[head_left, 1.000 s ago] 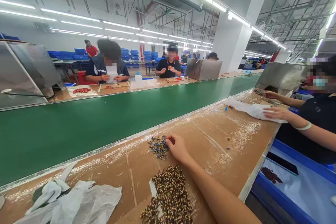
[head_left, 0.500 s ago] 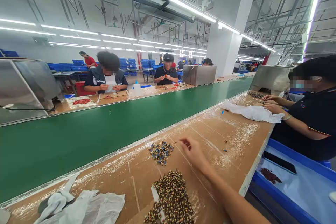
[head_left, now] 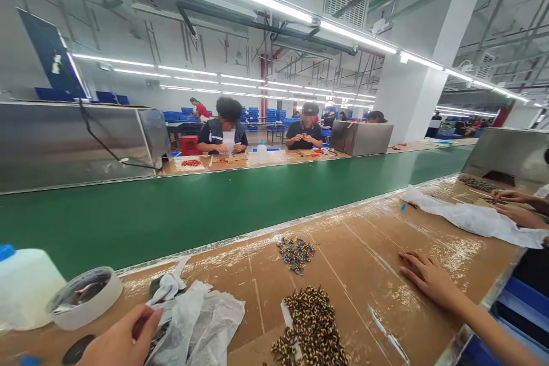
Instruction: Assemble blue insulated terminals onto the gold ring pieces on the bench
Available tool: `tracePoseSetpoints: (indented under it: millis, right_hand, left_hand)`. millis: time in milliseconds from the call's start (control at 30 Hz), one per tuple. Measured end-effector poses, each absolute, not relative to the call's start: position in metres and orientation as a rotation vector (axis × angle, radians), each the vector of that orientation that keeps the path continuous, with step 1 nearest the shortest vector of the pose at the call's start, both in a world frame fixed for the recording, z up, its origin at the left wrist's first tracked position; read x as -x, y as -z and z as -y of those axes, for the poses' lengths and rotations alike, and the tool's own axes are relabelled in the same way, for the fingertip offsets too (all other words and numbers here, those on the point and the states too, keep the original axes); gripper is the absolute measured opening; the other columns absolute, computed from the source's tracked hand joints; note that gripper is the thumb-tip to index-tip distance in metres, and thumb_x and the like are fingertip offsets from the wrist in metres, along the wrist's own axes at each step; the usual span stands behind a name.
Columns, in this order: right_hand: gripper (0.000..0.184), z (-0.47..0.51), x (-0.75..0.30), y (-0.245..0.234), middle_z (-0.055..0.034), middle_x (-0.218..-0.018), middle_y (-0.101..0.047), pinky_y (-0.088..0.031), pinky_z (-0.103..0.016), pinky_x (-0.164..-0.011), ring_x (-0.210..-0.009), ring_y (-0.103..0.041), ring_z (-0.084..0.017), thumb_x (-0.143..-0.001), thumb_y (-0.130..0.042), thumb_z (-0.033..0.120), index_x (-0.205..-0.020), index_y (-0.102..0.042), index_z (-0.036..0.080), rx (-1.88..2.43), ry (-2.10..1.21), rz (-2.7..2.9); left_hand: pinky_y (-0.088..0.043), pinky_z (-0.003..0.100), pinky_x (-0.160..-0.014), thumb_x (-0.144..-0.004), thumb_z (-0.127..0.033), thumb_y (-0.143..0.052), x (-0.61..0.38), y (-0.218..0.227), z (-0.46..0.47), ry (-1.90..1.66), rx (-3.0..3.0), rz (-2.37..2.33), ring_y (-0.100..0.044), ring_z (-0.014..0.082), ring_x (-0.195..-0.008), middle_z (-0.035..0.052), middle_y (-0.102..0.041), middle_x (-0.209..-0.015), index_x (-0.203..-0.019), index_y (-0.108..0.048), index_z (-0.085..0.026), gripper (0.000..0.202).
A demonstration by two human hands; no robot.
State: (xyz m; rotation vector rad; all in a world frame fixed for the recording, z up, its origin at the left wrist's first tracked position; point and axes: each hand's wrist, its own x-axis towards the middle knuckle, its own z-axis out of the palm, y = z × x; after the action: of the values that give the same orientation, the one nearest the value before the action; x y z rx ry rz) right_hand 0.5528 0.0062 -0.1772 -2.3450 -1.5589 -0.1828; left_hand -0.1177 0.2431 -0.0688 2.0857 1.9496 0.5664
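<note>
My right hand (head_left: 429, 280) lies flat on the brown cardboard-covered bench (head_left: 360, 240), fingers stretched out, holding nothing. My left hand (head_left: 122, 340) is at the bottom left, fingers curled against a crumpled white plastic bag (head_left: 201, 320); whether it grips the bag is unclear. Between the hands lie a pile of small brown-and-cream parts (head_left: 313, 326) and a smaller heap of blue-grey parts (head_left: 295, 253).
A green conveyor belt (head_left: 214, 206) runs behind the bench. A white bottle with a blue cap (head_left: 23, 286) and a round tub (head_left: 83, 296) stand at left. A neighbour's hands (head_left: 512, 206) rest by a white bag (head_left: 476, 218) at right. People sit across the belt.
The view swung left. My right hand left the blue-grey heap and moved right, flattening on the bench. My left hand came into view at the white bag.
</note>
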Motion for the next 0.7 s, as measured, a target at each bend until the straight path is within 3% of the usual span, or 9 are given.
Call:
tracePoseSetpoints:
  millis: [133, 300, 600, 700]
  right_hand:
    - [0.043, -0.005, -0.559, 0.182, -0.0121, -0.106, -0.064, -0.047, -0.042, -0.089, -0.100, -0.062, -0.030, -0.085, -0.043, 0.056, -0.102, -0.065, 0.023, 2.216, 0.227, 1.576]
    - [0.035, -0.006, -0.556, 0.181, -0.0094, -0.090, -0.067, -0.050, -0.036, -0.071, -0.079, -0.067, -0.026, -0.086, -0.041, 0.052, -0.084, -0.060, 0.023, 2.241, 0.123, 1.545]
    - [0.024, -0.014, -0.551, 0.178, -0.0113, -0.078, -0.071, -0.047, -0.044, -0.067, -0.072, -0.067, -0.033, -0.084, -0.041, 0.046, -0.073, -0.052, 0.028, 2.267, 0.030, 1.439]
    - [0.024, -0.023, -0.528, 0.164, -0.0098, -0.074, -0.069, -0.045, -0.042, -0.063, -0.067, -0.065, -0.031, -0.085, -0.040, 0.044, -0.071, -0.050, 0.028, 2.215, -0.004, 1.478]
  left_hand:
    - [-0.040, 0.030, -0.059, -0.082, -0.047, -0.040, 0.102, 0.049, -0.223, -0.556, -2.195, -1.914, -0.065, 0.0261, -0.068, 0.0022, -0.070, -0.065, -0.071, -0.061, -0.025, 0.033]
    - [-0.039, 0.027, -0.061, -0.083, -0.043, -0.039, 0.090, 0.047, -0.215, -0.550, -2.225, -1.827, -0.064, 0.0240, -0.070, 0.0020, -0.070, -0.068, -0.070, -0.057, -0.024, 0.029]
    - [-0.038, 0.026, -0.059, -0.085, -0.042, -0.038, 0.081, 0.051, -0.213, -0.641, -2.252, -1.732, -0.061, 0.0216, -0.064, -0.0001, -0.067, -0.064, -0.070, -0.054, -0.023, 0.029]
    - [-0.038, 0.026, -0.060, -0.086, -0.042, -0.039, 0.080, 0.051, -0.212, -0.645, -2.241, -1.705, -0.061, 0.0215, -0.065, -0.0001, -0.067, -0.066, -0.071, -0.056, -0.023, 0.029]
